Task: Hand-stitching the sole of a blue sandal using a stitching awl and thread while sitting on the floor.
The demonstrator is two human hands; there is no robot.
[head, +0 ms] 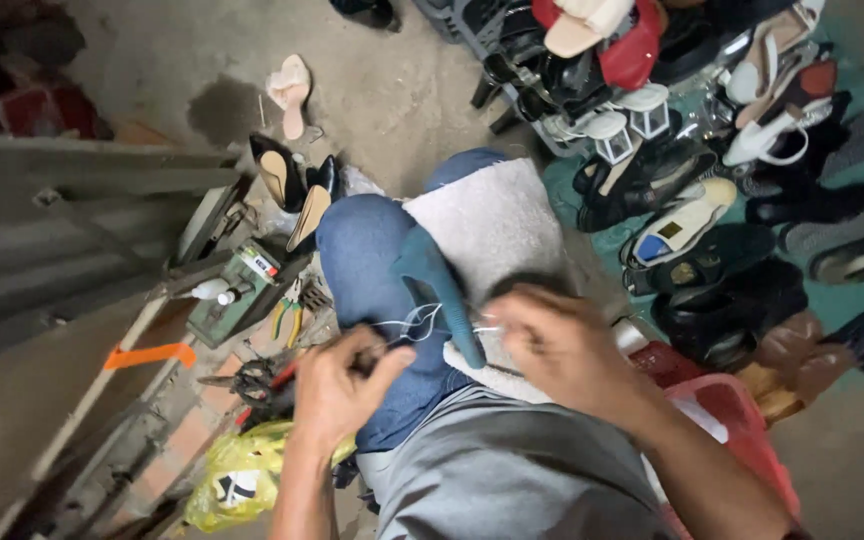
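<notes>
A teal high-heeled shoe [434,285] lies across my lap on a white fleecy cloth [492,225] over my blue jeans [362,255]. My left hand [337,385] is closed on the end of a thin white thread [407,325] that loops toward the shoe. My right hand [552,335], blurred, is pinched at the shoe's lower end, apparently on a small needle or the thread's other end; which one I cannot tell.
Many shoes [692,160] lie piled at the upper right. A red plastic basket [742,420] stands by my right side. At left sit a green tool box [242,290], pliers [287,315], scissors [252,380], a yellow bag [237,470] and two black pumps [292,185].
</notes>
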